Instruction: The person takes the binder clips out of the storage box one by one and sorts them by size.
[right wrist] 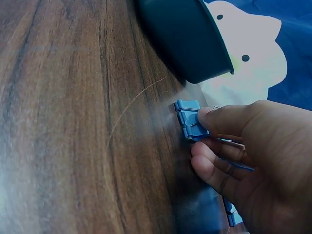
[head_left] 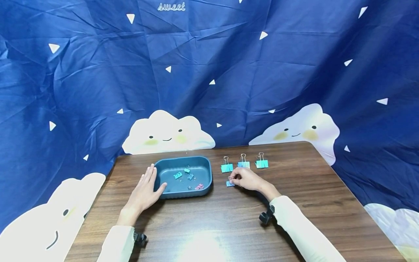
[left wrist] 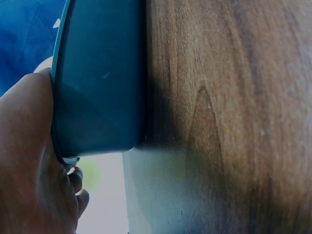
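The right hand pinches a small blue metal binder clip that rests on the brown wooden table, just right of the dark teal plastic tray. The left hand lies with straight fingers against the tray's left wall. To do this step well, I think the fingers should hold the clip by its wire handles. Three larger teal binder clips stand in a row just beyond it, so the hand should not knock them.
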The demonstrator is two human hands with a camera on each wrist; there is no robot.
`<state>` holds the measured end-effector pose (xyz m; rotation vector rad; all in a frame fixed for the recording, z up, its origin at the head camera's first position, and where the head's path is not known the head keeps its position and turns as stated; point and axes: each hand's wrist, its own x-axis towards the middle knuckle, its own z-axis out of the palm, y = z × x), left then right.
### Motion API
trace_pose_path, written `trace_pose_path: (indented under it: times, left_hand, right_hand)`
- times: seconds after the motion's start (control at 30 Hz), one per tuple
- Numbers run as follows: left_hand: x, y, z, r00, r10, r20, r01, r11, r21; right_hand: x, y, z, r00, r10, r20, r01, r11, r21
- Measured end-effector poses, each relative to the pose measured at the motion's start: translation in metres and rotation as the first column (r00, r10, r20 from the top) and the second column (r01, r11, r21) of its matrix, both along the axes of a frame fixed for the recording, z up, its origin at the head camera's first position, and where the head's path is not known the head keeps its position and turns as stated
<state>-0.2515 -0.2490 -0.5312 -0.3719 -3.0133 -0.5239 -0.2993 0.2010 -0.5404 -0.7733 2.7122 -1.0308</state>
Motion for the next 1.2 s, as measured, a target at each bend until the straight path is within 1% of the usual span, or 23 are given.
trace_pose_path:
  times: [0.23, 0.4, 0.47, 0.57, 0.67, 0.87, 0.97, 1.1, 1.2]
  left_hand:
    - [0.000, 0.000, -0.001, 1.000, -0.003, -0.006, 0.003, 1.000, 0.001]
    - [0.000, 0.000, -0.001, 1.000, -0.001, -0.010, 0.001, 1.000, 0.002]
    - [0.000, 0.000, -0.001, 1.000, 0.000, -0.011, 0.000, 1.000, 0.003]
    - [0.000, 0.000, -0.001, 1.000, 0.001, -0.012, -0.001, 1.000, 0.003]
    - [-0.001, 0.000, -0.001, 1.000, 0.002, -0.008, -0.002, 1.000, 0.001]
    - [-0.001, -0.001, 0.000, 1.000, 0.003, 0.004, -0.003, 1.000, -0.002]
    - [-0.001, -0.001, 0.001, 1.000, 0.008, 0.018, -0.008, 1.000, -0.005]
    - [0.000, -0.001, 0.002, 1.000, 0.008, 0.015, -0.008, 1.000, -0.003]
    - [0.000, 0.000, 0.002, 1.000, 0.007, 0.016, -0.007, 1.000, 0.002]
  right_hand:
    - [0.001, 0.001, 0.004, 1.000, -0.013, 0.018, 0.013, 1.000, 0.008]
    - [0.004, 0.007, 0.014, 0.998, -0.025, 0.057, 0.027, 0.999, -0.036]
    - [0.004, 0.009, 0.019, 0.999, -0.035, 0.035, 0.037, 0.998, -0.046]
    - [0.003, 0.009, 0.027, 0.998, -0.046, -0.047, 0.044, 0.998, -0.039]
    - [0.002, 0.004, 0.039, 0.993, -0.033, -0.116, 0.031, 0.999, -0.024]
    - [-0.001, -0.023, 0.067, 0.986, 0.041, -0.161, -0.045, 0.999, -0.021]
    - [-0.003, -0.042, 0.078, 0.977, 0.111, -0.182, -0.112, 0.994, 0.005]
    - [-0.007, -0.070, 0.090, 0.961, 0.208, -0.183, -0.200, 0.978, 0.063]
    - [-0.011, -0.091, 0.097, 0.949, 0.271, -0.157, -0.256, 0.960, 0.113]
